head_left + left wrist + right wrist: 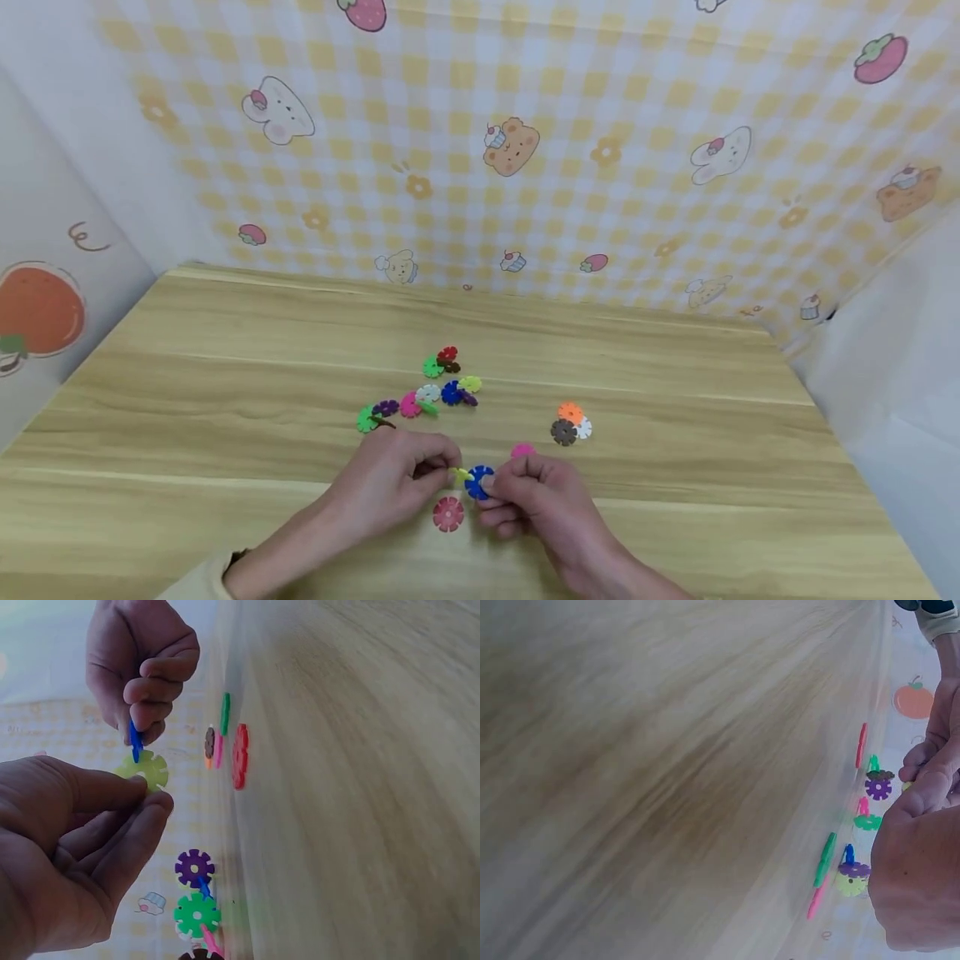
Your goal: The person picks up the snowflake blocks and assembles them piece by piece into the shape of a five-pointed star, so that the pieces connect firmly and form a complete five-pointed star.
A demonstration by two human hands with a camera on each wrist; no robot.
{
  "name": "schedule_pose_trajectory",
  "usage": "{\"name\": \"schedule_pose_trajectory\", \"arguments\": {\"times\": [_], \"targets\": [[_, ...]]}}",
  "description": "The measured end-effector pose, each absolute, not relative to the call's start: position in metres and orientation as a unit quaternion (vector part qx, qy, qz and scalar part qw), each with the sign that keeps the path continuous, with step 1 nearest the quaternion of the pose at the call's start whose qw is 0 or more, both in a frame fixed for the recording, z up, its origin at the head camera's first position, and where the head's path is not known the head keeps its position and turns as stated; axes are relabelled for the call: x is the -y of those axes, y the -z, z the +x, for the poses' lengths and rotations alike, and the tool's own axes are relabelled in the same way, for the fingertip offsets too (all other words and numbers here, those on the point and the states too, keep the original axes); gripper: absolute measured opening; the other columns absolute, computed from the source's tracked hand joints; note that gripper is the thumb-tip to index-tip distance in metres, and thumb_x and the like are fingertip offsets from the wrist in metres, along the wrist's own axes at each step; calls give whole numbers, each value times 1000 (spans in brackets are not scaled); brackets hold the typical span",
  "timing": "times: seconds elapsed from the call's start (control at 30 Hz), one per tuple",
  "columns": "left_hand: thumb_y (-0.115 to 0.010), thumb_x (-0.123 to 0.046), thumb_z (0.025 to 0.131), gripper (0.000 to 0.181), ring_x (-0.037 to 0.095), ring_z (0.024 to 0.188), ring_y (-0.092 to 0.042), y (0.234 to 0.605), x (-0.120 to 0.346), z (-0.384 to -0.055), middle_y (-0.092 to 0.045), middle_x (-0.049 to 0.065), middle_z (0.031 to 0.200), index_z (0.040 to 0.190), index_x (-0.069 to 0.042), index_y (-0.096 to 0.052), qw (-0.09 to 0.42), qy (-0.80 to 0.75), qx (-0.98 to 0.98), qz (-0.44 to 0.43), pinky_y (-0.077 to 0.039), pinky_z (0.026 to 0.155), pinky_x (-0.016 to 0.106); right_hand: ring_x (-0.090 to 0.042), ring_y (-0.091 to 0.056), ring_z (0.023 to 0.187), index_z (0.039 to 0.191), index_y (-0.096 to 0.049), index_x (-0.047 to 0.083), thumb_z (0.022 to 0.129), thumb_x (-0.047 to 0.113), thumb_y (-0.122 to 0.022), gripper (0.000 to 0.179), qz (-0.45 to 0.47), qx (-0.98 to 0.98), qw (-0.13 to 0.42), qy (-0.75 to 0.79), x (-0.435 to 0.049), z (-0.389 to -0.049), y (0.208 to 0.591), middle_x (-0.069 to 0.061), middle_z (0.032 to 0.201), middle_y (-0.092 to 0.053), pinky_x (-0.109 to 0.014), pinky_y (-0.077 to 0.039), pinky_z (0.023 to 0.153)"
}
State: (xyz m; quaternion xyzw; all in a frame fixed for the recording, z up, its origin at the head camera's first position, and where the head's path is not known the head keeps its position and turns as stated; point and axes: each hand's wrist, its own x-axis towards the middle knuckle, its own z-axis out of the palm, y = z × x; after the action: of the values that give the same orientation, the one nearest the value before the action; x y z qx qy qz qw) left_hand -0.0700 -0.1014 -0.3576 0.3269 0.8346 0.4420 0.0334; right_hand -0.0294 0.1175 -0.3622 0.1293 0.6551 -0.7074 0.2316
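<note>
My left hand [390, 475] pinches a yellow notched plastic disc [155, 769] between thumb and fingers. A blue notched disc [477, 485] is pinched in my right hand [551, 504]. The two discs meet at their edges, set at an angle to each other; whether their slots are locked cannot be told. On the table just below them lies a red disc [448, 514]. A pink disc [523, 451] shows partly behind the right hand. In the left wrist view, a green disc [226, 714] stands out near the red one.
Joined clusters of discs lie beyond the left hand, among them a green disc [432, 367], a white disc [428, 393] and a purple disc [386, 408]. Farther right, an orange disc [570, 412] touches brown and white ones. A patterned cloth [465, 200] backs the wooden table [712, 492].
</note>
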Motion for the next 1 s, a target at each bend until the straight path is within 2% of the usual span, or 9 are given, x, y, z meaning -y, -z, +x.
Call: {"name": "schedule_pose_trajectory", "arguments": {"times": [0.17,0.3,0.5,0.6,0.8,0.9,1.0], "targets": [[-69,7,85,24,-5,61,-48,354,100,-70,-69,-9,73,88,-15,-78,36,-442,-833,329,-48,54,19,-14,-76,76,102,-64,1,95,15,-69,16,125,-644,227,720,-116,-27,361,-9,89,-78,-28,-60,70],[-71,5,85,24,-4,66,-55,353,104,-71,-71,-10,78,90,-17,-78,51,-457,-829,317,-52,60,20,-14,-76,78,102,-65,1,96,16,-67,16,118,-636,230,728,-115,-26,361,-9,89,-78,-28,-60,72],[-75,-3,87,16,-1,75,-65,360,108,-73,-73,-13,84,91,-18,-78,87,-475,-828,284,-57,69,22,-16,-75,78,109,-68,-3,105,33,-57,38,100,-648,269,705,-138,-21,373,-6,87,-77,-31,-62,73],[-76,-3,86,16,-1,77,-65,366,113,-76,-72,-12,84,89,-18,-77,78,-471,-837,266,-57,70,22,-17,-74,77,113,-66,-6,105,32,-56,40,100,-683,270,672,-164,-19,380,-7,88,-76,-32,-62,72],[-78,-5,85,13,2,78,-66,370,124,-80,-72,-10,84,90,-17,-76,80,-485,-840,230,-57,70,22,-18,-71,75,115,-61,-10,101,18,-60,32,140,-752,206,610,-220,-30,378,-8,90,-73,-32,-62,69],[-78,-8,85,10,4,78,-67,369,127,-81,-73,-8,84,91,-15,-75,110,-508,-824,223,-57,69,23,-18,-69,73,117,-60,-10,100,14,-63,30,150,-784,165,580,-235,-42,373,-9,90,-72,-31,-61,67],[-79,-11,85,8,6,80,-68,369,127,-81,-73,-5,86,92,-14,-75,147,-527,-806,226,-57,69,24,-16,-66,72,115,-65,-4,96,12,-68,25,109,-843,118,514,-238,-51,369,-7,87,-73,-28,-58,64]]}}
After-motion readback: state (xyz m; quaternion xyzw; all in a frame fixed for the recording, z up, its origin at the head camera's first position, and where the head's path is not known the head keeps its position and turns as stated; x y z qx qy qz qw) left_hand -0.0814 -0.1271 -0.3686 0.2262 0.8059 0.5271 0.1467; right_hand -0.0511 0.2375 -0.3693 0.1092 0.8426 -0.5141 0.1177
